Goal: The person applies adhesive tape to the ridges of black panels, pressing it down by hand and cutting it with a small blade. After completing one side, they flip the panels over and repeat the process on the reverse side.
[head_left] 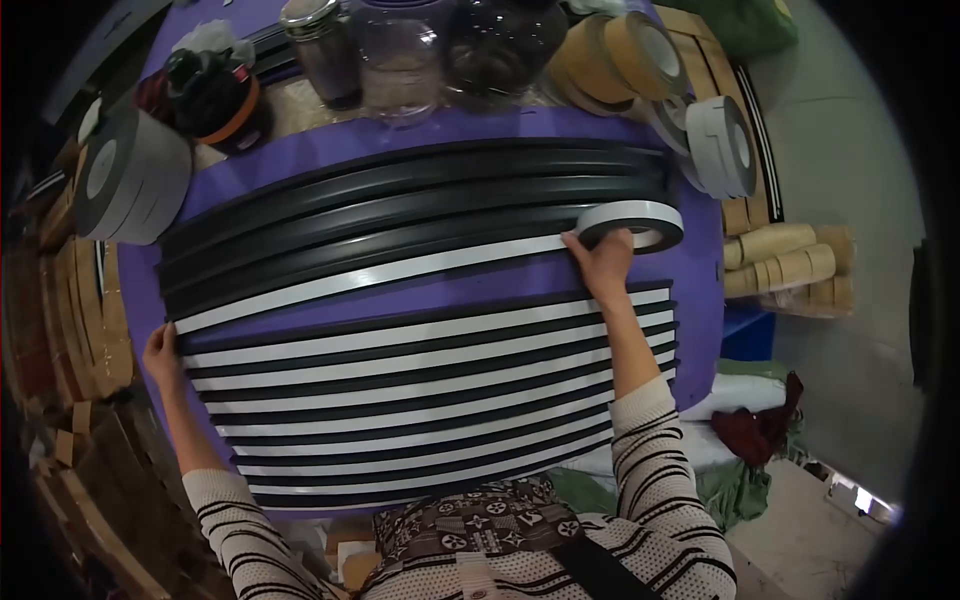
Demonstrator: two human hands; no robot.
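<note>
Strips of black profile lie across a purple table (440, 290), long axes running left to right, slightly bowed by the lens. Far group (400, 205): bare black strips, packed side by side. Near group (430, 400): strips already faced with white tape, also side by side, ends roughly flush on both sides.

White tape line (370, 275) runs along the nearest strip of the far group, from the left end to the tape roll (632, 225) at the right end. Roll lies nearly flat on the strip ends, its open core facing up, free tape leading off to the left along the strip axis.

Right hand (603, 262): fingers closed on the near rim of the roll, thumb side pressing at the point where the tape leaves it. Left hand (160, 352): at the left table edge, fingers curled against the left ends of the strips; whether it pinches anything cannot be told.

Edges and room: bare purple band between the two strip groups, narrow. Right strip ends sit close to the right table edge. Far edge crowded with jars (400, 55), large tape rolls on the left (130, 175) and more rolls on the right (720, 145). Left side hemmed by stacked cardboard (85, 320); open floor to the right.
</note>
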